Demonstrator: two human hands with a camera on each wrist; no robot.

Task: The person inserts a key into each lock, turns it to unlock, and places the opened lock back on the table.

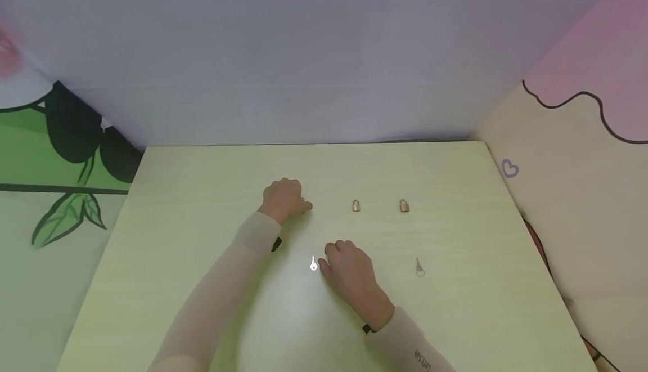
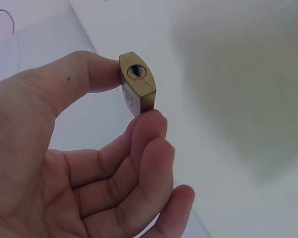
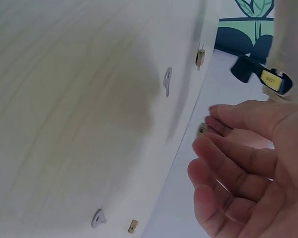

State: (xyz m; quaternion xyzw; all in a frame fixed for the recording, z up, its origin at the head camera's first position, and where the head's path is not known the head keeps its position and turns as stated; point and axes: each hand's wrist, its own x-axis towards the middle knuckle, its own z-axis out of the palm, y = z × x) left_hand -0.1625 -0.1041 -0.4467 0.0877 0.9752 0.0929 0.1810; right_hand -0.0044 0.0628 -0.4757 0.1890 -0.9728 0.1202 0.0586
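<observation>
My left hand (image 1: 286, 200) pinches a small brass padlock (image 2: 137, 82) between thumb and fingertips, its keyhole end facing the left wrist camera. My right hand (image 1: 349, 270) is loosely curled over the table and holds nothing. Close beside its thumb lies a silver key (image 1: 314, 263), bow towards me. One brass padlock (image 1: 356, 206) rests beyond the right hand. A similar padlock (image 1: 404, 206) sits farther right, with a second key (image 1: 420, 268) nearer me. In the right wrist view, the held padlock (image 3: 202, 130) shows past my right fingers.
The pale wooden table (image 1: 455, 316) meets a grey-white backdrop (image 1: 314, 79) at its far edge. Low on the right wrist view, a key (image 3: 98, 218) lies near a padlock (image 3: 133, 226). Higher up there are another key (image 3: 167, 82) and a padlock (image 3: 200, 57).
</observation>
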